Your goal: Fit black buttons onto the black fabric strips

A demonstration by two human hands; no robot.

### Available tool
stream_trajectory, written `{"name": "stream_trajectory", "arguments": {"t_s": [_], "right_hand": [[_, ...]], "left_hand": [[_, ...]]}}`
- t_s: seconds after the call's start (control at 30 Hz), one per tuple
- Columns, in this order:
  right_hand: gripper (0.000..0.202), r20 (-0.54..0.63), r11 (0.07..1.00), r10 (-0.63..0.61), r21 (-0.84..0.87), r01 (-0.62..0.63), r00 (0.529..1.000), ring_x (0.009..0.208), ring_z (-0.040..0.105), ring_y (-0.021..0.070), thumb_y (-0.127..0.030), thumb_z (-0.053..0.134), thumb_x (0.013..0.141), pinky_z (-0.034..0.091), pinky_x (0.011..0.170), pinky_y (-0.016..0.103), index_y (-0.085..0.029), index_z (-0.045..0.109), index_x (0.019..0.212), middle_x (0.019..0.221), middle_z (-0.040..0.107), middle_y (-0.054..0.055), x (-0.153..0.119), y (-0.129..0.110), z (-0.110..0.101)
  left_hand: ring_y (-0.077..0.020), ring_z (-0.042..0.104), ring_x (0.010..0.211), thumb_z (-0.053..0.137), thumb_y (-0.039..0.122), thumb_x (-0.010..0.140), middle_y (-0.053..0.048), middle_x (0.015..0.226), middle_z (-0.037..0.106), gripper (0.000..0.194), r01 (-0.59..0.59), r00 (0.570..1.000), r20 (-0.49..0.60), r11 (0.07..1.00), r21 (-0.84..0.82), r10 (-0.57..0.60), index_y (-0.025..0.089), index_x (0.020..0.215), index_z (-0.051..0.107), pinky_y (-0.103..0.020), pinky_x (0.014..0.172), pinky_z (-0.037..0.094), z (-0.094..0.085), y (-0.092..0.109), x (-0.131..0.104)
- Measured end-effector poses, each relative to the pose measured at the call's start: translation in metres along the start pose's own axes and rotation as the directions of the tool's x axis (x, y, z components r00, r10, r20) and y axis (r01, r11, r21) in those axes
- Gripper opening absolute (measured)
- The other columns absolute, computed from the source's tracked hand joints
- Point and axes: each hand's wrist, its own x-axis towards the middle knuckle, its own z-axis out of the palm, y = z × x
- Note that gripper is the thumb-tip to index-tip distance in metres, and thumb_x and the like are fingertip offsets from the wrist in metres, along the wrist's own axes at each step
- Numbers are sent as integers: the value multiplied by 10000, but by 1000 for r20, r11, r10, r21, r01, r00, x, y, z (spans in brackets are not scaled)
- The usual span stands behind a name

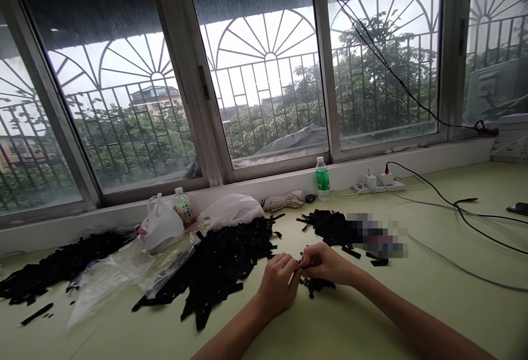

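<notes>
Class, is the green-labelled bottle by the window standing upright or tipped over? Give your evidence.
Upright: the bottle stands on the table with its white cap at the top.

wide windows (264, 85) above yellow-green table (325, 332)

Left of the fingers (314, 252), black strips (231, 261): matt, cloth-like. Small dark piece (302, 267) between them: finish unreadable. Farther left, clear bag (111, 280): thin glossy plastic, crinkled; white bag (163, 225): milky plastic. Beyond, bottle (323, 182): smooth clear plastic. Beneath, surface (350, 330): smooth, faint sheen. Ahead, window frame (190, 74): dull metal.
</notes>
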Motion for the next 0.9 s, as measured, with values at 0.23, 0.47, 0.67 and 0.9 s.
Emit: {"name": "stream_trajectory", "arguments": {"t_s": [0.23, 0.47, 0.67, 0.9], "right_hand": [[280, -182, 973, -34, -232, -9, 983, 628, 572, 145, -406, 588, 772, 447, 569, 244, -157, 684, 859, 724, 666, 46, 5, -3, -21], [279, -445, 813, -5, -523, -255, 895, 720, 636, 206, -364, 500, 778, 473, 641, 280, -173, 694, 841, 791, 703, 82, -3, 26, -83], [201, -471, 701, 121, -583, -411, 874, 688, 633, 199, -317, 544, 731, 436, 584, 260, -177, 685, 704, 754, 698, 87, -9, 40, -108], [94, -288, 731, 334, -522, -439, 898, 564, 591, 180, -265, 706, 579, 401, 478, 257, -180, 674, 558, 648, 670, 86, -19, 31, -112]], "left_hand": [[-120, 498, 506, 522, 408, 833, 6, 538, 545, 296, 440, 842, -131, 806, -396, -524, 177, 651, 552, -220, 514, 374, -2, -17, 6], [-98, 439, 354, 613, 596, 657, 47, 435, 473, 450, 545, 327, -48, 230, -806, -944, 175, 573, 478, -220, 376, 368, -10, -55, 5], [-118, 528, 428, 676, 447, 646, 30, 521, 557, 368, 517, 319, -7, 180, -837, -948, 143, 804, 542, -234, 419, 435, -2, -60, 4], [-132, 626, 557, 617, 255, 760, -55, 754, 653, 440, 493, 335, -43, 214, -843, -941, 128, 1134, 424, -282, 564, 529, 0, -60, 3]]}}
